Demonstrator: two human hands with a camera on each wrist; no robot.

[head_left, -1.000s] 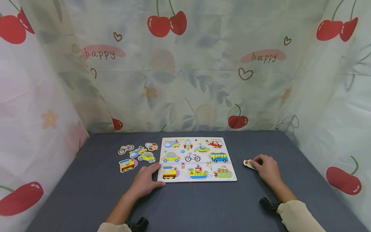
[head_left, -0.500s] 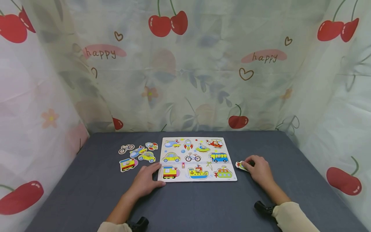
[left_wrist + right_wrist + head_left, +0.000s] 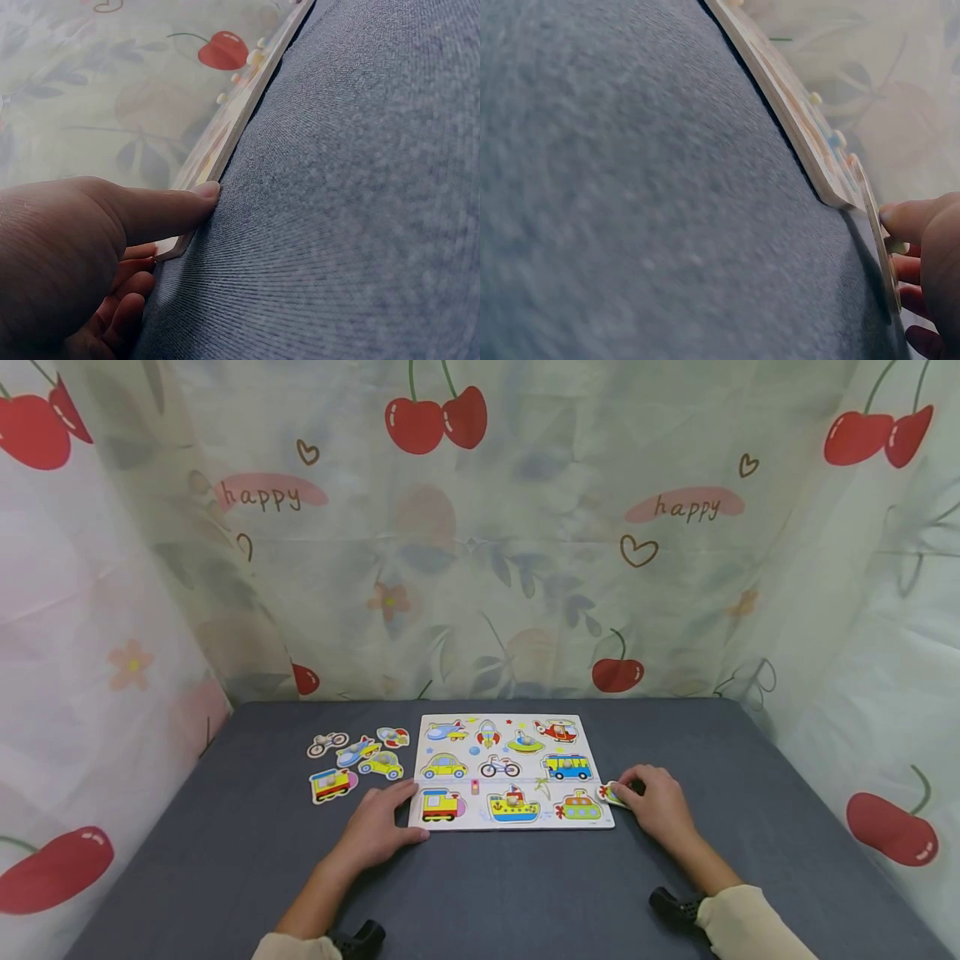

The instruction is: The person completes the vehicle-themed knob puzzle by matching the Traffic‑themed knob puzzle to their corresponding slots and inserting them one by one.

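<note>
In the head view, a white wooden puzzle board [image 3: 468,787] printed with vehicles lies flat on the dark cloth. My left hand [image 3: 378,827] grips its near left corner; the left wrist view shows the thumb [image 3: 169,214] along the front edge and the fingers round the side. At the board's right edge, my right hand [image 3: 658,802] pinches a submarine puzzle piece [image 3: 607,793], green with a red propeller. In the right wrist view this piece [image 3: 877,232] is tilted on edge beside the board's corner, its knob between thumb and fingers. The submarine picture [image 3: 577,807] is nearby on the board.
Left of the board lie loose pieces: a train [image 3: 332,785], a yellow car [image 3: 381,765], a plane [image 3: 357,752], a rocket [image 3: 393,737] and a bicycle [image 3: 327,744]. Knobs show on the bus [image 3: 567,767], ship [image 3: 513,805] and helicopter [image 3: 556,731] in the board. A patterned curtain [image 3: 480,568] surrounds the table.
My right hand has moved left with the submarine piece, from the cloth at the right up to the board's right edge. The left hand stays at the board's corner.
</note>
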